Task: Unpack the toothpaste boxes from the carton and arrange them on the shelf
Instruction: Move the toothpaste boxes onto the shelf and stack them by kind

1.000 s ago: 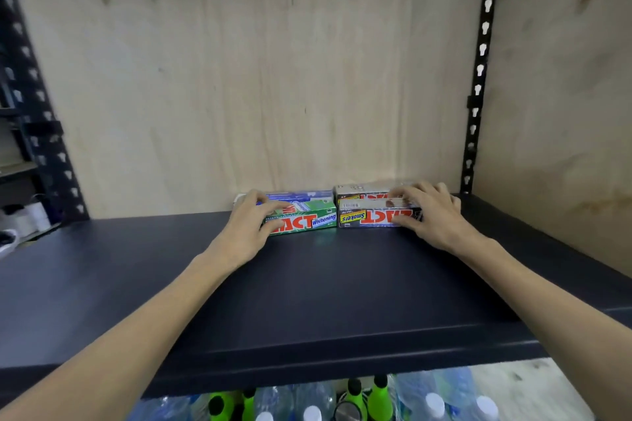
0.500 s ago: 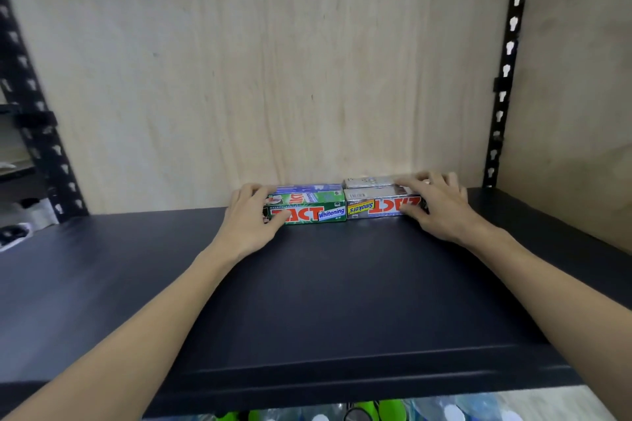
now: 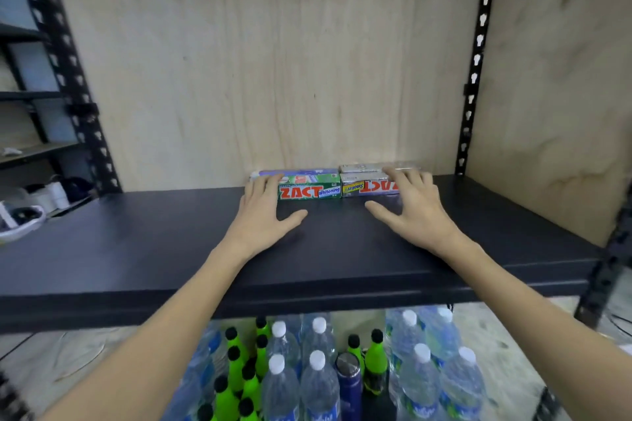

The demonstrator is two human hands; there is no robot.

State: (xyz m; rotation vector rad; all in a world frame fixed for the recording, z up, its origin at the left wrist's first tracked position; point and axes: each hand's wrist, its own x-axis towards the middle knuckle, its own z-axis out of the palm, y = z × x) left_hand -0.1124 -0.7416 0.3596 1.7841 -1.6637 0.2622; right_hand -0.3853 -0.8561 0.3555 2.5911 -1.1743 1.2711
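Observation:
Toothpaste boxes lie in two short rows at the back of the black shelf (image 3: 171,249), against the plywood wall. The front left one is a green ZACT Whitening box (image 3: 309,191); a blue box (image 3: 297,172) lies behind it. The front right one is a silver ZACT Smokers box (image 3: 367,185), turned upside down, with another silver box (image 3: 362,167) behind it. My left hand (image 3: 263,215) hovers with spread fingers in front of the green box's left end. Fingers spread, my right hand (image 3: 415,210) sits in front of the silver box's right end. Neither holds anything. No carton is in view.
Below the shelf stand several clear water bottles (image 3: 319,349), green bottles with black caps (image 3: 236,366) and a dark blue flask (image 3: 349,383). Black perforated uprights (image 3: 475,58) frame the bay. Another rack (image 3: 30,96) stands at the left.
Both hands have let go of the boxes and drawn back toward me with fingers spread. The view has tilted down, so the bottles below show.

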